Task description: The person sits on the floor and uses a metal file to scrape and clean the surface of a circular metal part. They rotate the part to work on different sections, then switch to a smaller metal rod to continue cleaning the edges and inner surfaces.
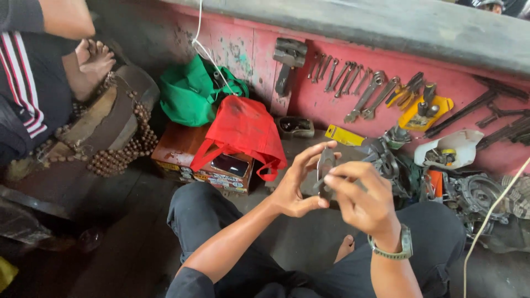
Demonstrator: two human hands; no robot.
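Metal part, small, dark and flat, is being held up in front of the person's chest, above the crossed legs and the dark floor. Left hand is cradling it from behind, thumb and fingers pinching its edges, likely to steady it for inspection. Right hand, wearing a wristwatch, is closing its fingers narrowly over the front of the part. Just beyond, along the floor's far edge, a red bag is resting on a box, with a green bag behind. Wrenches are leaning in a row against the red wall, apparently to keep them within reach.
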